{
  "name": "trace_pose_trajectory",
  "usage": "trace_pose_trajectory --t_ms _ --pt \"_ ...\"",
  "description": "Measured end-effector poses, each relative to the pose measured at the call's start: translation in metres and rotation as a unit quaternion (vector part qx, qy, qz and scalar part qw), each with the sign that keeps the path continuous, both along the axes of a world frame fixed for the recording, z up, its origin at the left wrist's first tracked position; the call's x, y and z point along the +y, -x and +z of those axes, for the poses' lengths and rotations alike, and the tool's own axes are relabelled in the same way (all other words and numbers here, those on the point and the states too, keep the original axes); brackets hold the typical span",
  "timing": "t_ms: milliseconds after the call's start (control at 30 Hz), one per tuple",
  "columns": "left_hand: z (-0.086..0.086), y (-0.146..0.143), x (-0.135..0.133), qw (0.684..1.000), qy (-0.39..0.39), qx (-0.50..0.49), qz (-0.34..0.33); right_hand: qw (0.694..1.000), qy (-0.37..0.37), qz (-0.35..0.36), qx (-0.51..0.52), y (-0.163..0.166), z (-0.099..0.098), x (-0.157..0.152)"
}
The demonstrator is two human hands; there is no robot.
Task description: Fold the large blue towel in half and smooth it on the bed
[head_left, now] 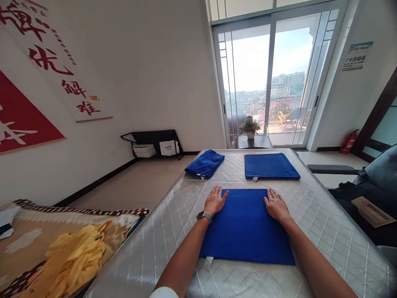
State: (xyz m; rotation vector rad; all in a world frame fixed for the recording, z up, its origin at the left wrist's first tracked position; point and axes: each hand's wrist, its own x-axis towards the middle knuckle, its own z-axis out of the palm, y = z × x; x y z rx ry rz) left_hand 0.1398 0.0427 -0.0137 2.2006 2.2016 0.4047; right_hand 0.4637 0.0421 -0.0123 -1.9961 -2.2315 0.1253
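A blue towel (246, 227) lies flat as a rectangle on the quilted silver-grey table cover (161, 244), with a white tag (209, 262) at its near edge. Flat on its far left corner rests my left hand (215, 200), which has a watch at the wrist. My right hand (276, 203) presses on the far right corner, fingers stretched out. Neither hand grasps anything. Beyond them, a neatly folded blue towel (271, 166) sits at the far right of the table. A more crumpled blue towel (205, 164) is at the far left.
Left of the table is a patterned blanket with a yellow cloth (77, 256) on it. To the right stands a black chair holding a cardboard piece (373, 211). A potted plant (250, 126) stands on a chair past the far edge, before glass sliding doors.
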Motion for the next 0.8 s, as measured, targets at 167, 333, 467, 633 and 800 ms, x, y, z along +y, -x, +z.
trace_pose_trajectory --t_ms 167,333,467,633,800 --pt "-0.002 -0.001 0.000 1.000 -0.007 -0.007 0.001 1.000 -0.007 -0.002 -0.011 0.001 -0.001 0.000" --pt "-0.001 -0.001 -0.001 1.000 -0.009 -0.016 0.004 1.000 -0.012 -0.003 -0.024 0.003 0.000 -0.001" --pt "-0.001 -0.002 -0.002 1.000 -0.019 -0.015 0.004 1.000 -0.007 -0.007 -0.028 0.004 0.003 -0.003" --pt "0.002 -0.003 -0.005 1.000 -0.023 -0.019 0.001 1.000 0.003 -0.009 -0.027 0.007 0.009 -0.007" --pt "0.004 -0.004 -0.007 0.999 -0.027 -0.027 0.000 1.000 0.012 -0.007 -0.026 0.008 0.019 -0.012"
